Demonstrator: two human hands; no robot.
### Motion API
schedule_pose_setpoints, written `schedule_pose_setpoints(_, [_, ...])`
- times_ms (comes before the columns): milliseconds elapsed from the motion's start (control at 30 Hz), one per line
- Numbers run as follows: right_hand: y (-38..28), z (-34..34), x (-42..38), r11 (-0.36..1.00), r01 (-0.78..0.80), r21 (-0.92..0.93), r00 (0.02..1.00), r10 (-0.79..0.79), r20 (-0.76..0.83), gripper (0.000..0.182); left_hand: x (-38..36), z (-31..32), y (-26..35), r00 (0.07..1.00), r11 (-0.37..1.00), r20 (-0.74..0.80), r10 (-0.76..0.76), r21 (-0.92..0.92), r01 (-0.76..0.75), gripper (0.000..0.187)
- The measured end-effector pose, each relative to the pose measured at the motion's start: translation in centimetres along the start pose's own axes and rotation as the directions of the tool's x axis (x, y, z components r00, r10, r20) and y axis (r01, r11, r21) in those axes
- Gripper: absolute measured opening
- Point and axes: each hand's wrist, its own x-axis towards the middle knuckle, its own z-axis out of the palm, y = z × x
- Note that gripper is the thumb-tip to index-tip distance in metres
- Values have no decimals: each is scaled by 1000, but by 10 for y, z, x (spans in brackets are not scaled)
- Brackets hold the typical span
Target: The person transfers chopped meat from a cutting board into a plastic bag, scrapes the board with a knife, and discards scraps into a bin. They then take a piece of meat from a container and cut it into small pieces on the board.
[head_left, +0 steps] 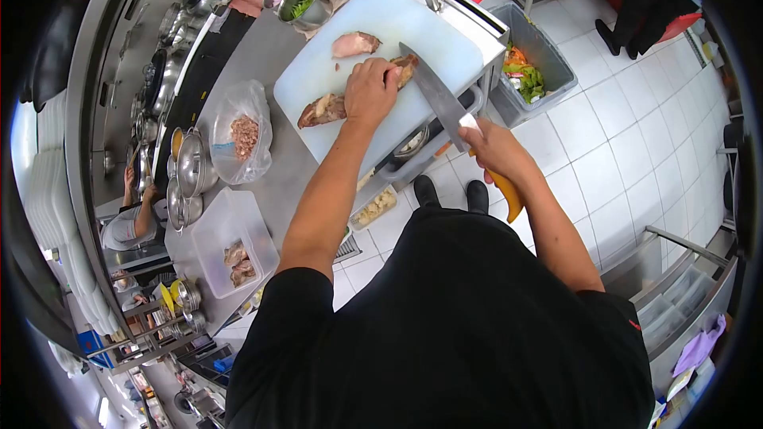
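A long piece of browned meat [323,110] lies across the white cutting board [437,28]. My left hand [370,92] presses on its middle, fingers together and curled over it. In my right hand [494,148] is a large knife [435,94] with a yellow handle; its blade tip is at the right end of the meat. A smaller cut piece, pale on its face [354,44], lies above my left hand on the board, with a tiny scrap below it.
Metal containers [304,8] stand at the board's upper left. Left are a plastic bag [241,133] of chopped meat and a clear tub [235,240] holding meat pieces. A grey bin [556,71] with food scraps stands right. Another person's legs [636,12] show upper right.
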Motion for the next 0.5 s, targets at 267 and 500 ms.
schedule_pose_setpoints(267, [-19, 14, 53, 999, 26, 44, 1000, -26, -6, 50, -3, -17, -15, 992, 992, 48, 115, -54, -113, 12])
schedule_pose_setpoints(500, [-10, 20, 26, 994, -5, 107, 999, 1, 39, 47, -25, -10, -25, 989, 963, -97, 115, 253, -88, 9])
